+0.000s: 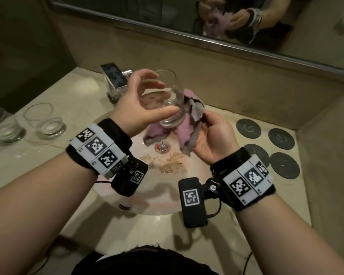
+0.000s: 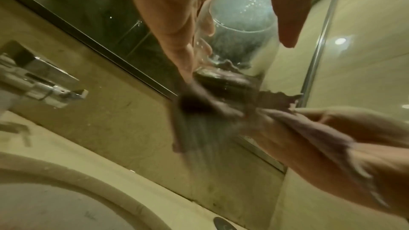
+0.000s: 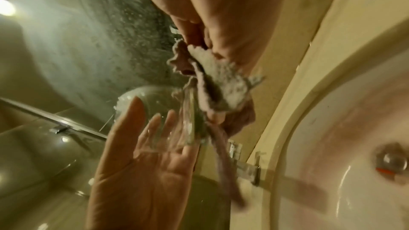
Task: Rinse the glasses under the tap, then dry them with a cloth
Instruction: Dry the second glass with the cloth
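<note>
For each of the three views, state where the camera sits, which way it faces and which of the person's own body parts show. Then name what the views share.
Head: looks down over the sink; both forearms, left hand gripping the glass, right hand holding the cloth.
Left wrist: under the left hand, facing up at the glass and mirror.
Right wrist: under the right hand, facing the cloth and left hand.
Shared: glass, cloth, both hands.
</note>
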### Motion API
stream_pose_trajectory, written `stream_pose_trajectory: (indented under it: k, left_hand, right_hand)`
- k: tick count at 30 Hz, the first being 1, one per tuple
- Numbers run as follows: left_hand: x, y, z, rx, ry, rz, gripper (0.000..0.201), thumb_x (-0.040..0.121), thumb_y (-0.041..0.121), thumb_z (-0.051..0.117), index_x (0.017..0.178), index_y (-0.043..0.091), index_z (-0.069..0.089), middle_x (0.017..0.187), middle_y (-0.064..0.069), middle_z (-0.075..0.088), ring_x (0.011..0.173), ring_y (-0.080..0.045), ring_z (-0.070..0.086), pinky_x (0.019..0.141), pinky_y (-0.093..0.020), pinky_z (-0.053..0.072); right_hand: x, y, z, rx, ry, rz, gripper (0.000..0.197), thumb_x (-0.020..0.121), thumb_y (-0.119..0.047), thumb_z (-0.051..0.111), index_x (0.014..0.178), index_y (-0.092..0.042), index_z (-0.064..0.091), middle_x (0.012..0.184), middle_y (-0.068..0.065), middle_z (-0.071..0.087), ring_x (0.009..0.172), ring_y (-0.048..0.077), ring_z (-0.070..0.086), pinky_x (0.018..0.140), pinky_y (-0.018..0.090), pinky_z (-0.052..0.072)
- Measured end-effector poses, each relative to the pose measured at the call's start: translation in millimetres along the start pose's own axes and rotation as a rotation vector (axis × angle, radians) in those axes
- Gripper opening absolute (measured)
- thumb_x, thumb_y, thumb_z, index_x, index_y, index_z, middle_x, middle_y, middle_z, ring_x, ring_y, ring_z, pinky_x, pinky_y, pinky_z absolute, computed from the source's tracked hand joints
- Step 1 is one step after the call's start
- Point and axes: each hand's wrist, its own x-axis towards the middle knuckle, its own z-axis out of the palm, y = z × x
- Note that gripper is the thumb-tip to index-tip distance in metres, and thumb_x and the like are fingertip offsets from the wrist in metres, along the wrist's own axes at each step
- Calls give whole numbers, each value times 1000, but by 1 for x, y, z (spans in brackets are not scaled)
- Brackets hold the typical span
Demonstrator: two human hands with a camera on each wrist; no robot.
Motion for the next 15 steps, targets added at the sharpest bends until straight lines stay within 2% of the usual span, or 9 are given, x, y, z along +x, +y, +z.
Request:
stream_pose_trajectory:
  k: [2, 4, 6, 7, 8, 10, 11, 13, 15]
  left_hand:
    - [3, -4, -10, 19, 19, 2, 69, 65, 8, 79, 121, 11, 38, 110, 2, 54, 92, 10, 61, 80, -11, 48]
    - [3, -8, -19, -40, 23, -56, 78, 53, 16, 88, 117, 15, 43, 111, 2, 54, 96, 4, 62, 82, -18, 51]
    - [0, -12, -28, -177, -15, -155, 77, 41, 24, 87, 109, 21, 51, 115, 2, 53, 103, -7, 60, 80, -24, 53]
    - [-3, -12, -31, -275, -62, -210, 80, 33, 26, 88, 105, 21, 53, 116, 1, 52, 103, -14, 61, 77, -26, 54]
    - [-5, -12, -33, -360, -135, -252, 86, 26, 28, 92, 104, 20, 55, 117, -1, 53, 100, -19, 64, 74, -27, 55]
    - [-9, -10, -34, -452, -306, -279, 88, 26, 30, 95, 104, 17, 56, 115, -3, 56, 94, -23, 67, 75, -31, 56]
    - [-10, -9, -34, -461, -374, -279, 86, 29, 29, 95, 105, 16, 56, 114, -4, 57, 94, -24, 68, 76, -32, 56]
    - [-11, -8, -34, -464, -458, -262, 82, 35, 27, 95, 106, 15, 56, 114, -8, 58, 97, -26, 67, 79, -34, 55]
    - [-11, -5, -39, -486, -459, -252, 80, 35, 26, 95, 105, 15, 58, 114, -11, 59, 97, -27, 66, 79, -34, 55]
  right_hand:
    - [-6, -6, -7, -53, 7, 22, 45, 90, -18, 35, 127, 3, 48, 136, 26, 49, 124, 35, 49, 107, 47, 36]
    - [-10, -16, -12, -130, 70, -5, 42, 95, -18, 32, 128, 3, 49, 129, 24, 55, 117, 32, 54, 106, 45, 40]
    - [-9, -27, -12, -215, 156, -73, 40, 99, -18, 33, 126, 5, 51, 121, 23, 59, 113, 31, 57, 105, 44, 42]
    - [-8, -30, -9, -279, 202, -105, 36, 98, -16, 37, 121, 6, 55, 113, 22, 63, 106, 29, 61, 100, 41, 46]
    - [-6, -30, -4, -366, 234, -135, 31, 98, -13, 40, 111, 5, 60, 98, 17, 68, 93, 25, 65, 89, 35, 52]
    - [0, -25, 10, -576, 217, -157, 22, 97, -7, 41, 90, -3, 62, 68, 3, 67, 63, 13, 64, 60, 24, 52]
    - [2, -20, 18, -670, 199, -155, 21, 97, -5, 43, 88, -7, 62, 62, -2, 66, 57, 9, 62, 53, 20, 49]
    - [6, -9, 31, -827, 174, -157, 16, 95, -6, 49, 95, -13, 64, 67, -5, 69, 56, 5, 62, 50, 18, 46]
    - [9, -4, 41, -891, 171, -166, 11, 93, -12, 55, 99, -19, 61, 71, -5, 67, 54, 2, 60, 48, 16, 44]
